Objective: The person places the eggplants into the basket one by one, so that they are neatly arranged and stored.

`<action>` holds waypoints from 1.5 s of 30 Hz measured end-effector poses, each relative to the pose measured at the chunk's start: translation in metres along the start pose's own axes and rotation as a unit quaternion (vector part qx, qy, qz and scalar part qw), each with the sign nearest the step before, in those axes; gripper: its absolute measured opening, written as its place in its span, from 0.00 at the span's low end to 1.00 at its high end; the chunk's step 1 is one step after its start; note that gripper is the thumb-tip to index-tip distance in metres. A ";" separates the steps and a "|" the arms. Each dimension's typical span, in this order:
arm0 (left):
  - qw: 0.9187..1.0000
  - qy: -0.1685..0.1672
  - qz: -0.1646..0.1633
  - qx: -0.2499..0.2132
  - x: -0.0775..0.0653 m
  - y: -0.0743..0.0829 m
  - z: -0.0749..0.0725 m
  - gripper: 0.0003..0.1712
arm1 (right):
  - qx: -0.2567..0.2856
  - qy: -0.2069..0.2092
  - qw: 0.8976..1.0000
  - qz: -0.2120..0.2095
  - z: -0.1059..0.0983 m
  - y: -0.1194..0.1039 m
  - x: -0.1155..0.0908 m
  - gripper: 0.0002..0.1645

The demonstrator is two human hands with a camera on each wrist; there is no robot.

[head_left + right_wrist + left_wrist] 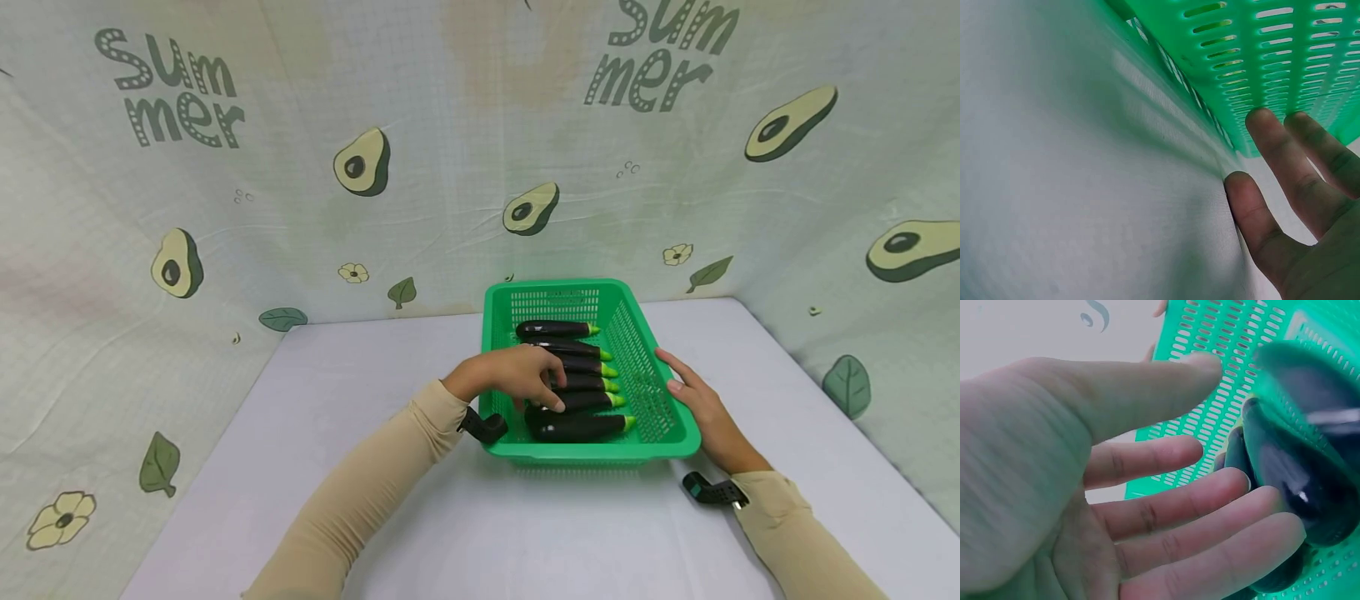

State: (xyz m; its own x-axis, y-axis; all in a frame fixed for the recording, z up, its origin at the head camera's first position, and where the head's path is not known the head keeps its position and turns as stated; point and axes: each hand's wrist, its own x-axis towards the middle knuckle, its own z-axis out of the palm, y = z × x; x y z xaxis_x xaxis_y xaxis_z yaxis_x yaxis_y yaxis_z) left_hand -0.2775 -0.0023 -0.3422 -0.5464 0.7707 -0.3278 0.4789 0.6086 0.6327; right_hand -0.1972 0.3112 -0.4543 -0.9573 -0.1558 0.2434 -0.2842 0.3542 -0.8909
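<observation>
Several dark purple eggplants [577, 427] with bright green stem ends lie side by side in a green plastic basket [592, 452]. Over the left part of the row is my left hand [525, 375], reaching in across the basket's left rim. Its thumb and fingers are apart with nothing between them in the left wrist view, fingertips right by an eggplant [1288, 475]. My right hand [708, 412] is at the basket's right side, thumb near the rim. In the right wrist view its extended fingers [1294, 169] reach along the slotted outer wall [1241, 56].
A white-covered table [390, 400] extends left and right of the basket. Behind it hangs a pale cloth [442, 167] printed with avocados, leaves and lettering. Each wrist wears a black strap [483, 425].
</observation>
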 end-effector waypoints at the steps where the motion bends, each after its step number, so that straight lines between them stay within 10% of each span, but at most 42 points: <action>1: 1.000 0.001 0.002 -0.004 -0.001 0.000 0.000 0.25 | -0.001 -0.001 1.000 0.002 0.000 0.000 0.000 0.32; 31: 0.990 0.126 0.055 0.043 -0.038 -0.023 -0.018 0.21 | 0.003 0.000 1.000 0.013 0.000 -0.002 -0.001 0.32; 45: 0.959 0.258 0.110 -0.033 -0.073 -0.057 -0.020 0.17 | 0.001 0.000 1.000 0.003 0.000 0.000 0.000 0.32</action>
State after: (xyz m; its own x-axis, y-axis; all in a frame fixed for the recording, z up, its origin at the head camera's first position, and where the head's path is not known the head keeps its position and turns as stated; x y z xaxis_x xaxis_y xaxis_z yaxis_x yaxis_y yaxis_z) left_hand -0.2784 -0.0971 -0.3397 -0.7122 0.6733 0.1988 0.5868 0.4156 0.6949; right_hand -0.1973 0.3112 -0.4547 -0.9591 -0.1530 0.2382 -0.2782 0.3536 -0.8931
